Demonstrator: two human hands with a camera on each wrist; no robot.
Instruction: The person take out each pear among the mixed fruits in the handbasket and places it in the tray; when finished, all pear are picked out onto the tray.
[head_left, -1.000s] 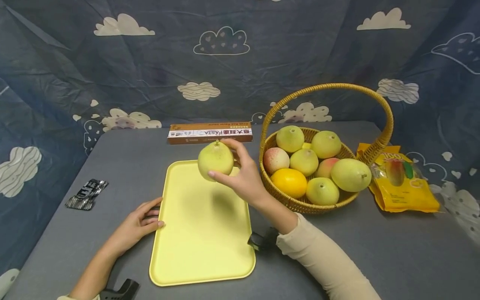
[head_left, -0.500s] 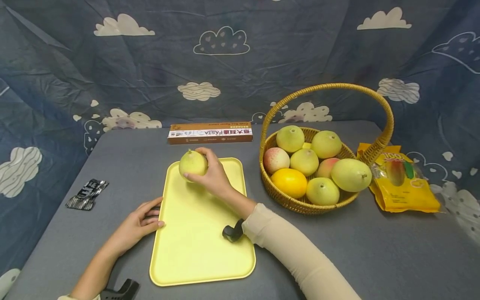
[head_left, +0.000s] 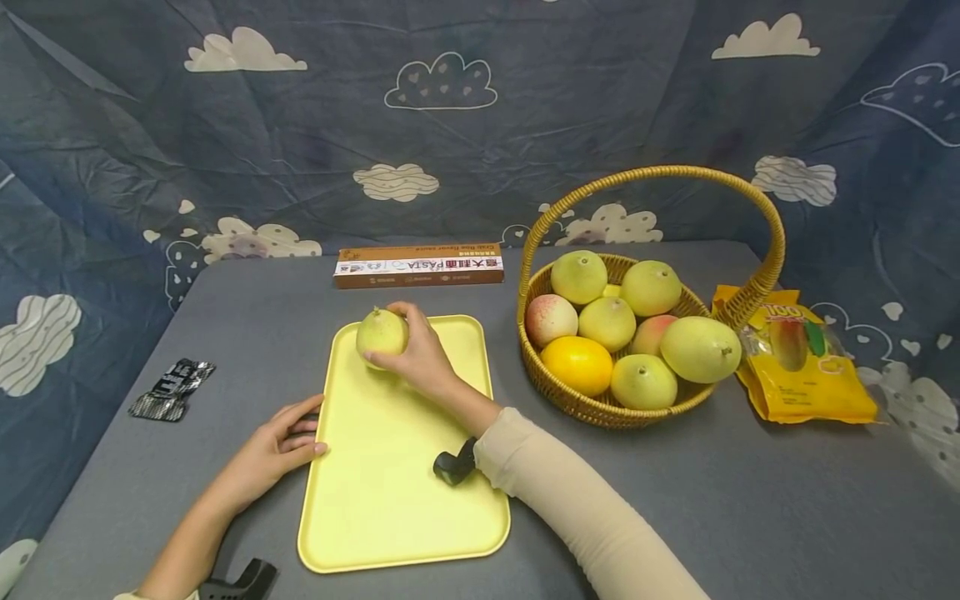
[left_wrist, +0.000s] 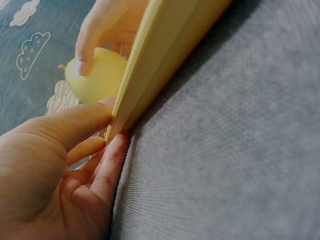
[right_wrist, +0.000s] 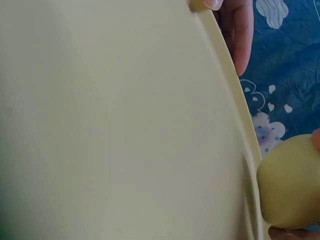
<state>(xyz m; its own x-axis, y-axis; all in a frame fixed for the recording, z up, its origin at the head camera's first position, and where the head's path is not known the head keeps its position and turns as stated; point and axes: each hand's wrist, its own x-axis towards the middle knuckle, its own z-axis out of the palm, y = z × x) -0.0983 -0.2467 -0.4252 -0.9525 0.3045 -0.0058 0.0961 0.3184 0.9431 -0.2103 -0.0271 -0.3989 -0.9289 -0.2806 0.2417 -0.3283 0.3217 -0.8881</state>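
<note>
A yellow tray (head_left: 405, 467) lies on the grey table. My right hand (head_left: 423, 354) holds a round yellow-green fruit with a short stem (head_left: 381, 335) at the tray's far left corner, thumb on the near side and fingers behind. In the left wrist view that fruit (left_wrist: 95, 75) shows past the tray rim. Whether it touches the tray floor I cannot tell. My left hand (head_left: 273, 450) grips the tray's left edge; in the left wrist view its thumb (left_wrist: 80, 120) lies on the rim with fingers beneath. The right wrist view shows part of the fruit (right_wrist: 290, 182) beside the rim.
A wicker basket (head_left: 577, 408) with a tall handle, full of several similar fruits, stands right of the tray. Beyond the tray lies a pasta box (head_left: 420, 267). A yellow bag (head_left: 810, 367) is at far right, a small black packet (head_left: 172, 390) at left.
My right hand has carried the fruit left and down, from above the tray's far middle to its far left corner. The left hand stays at the tray edge.
</note>
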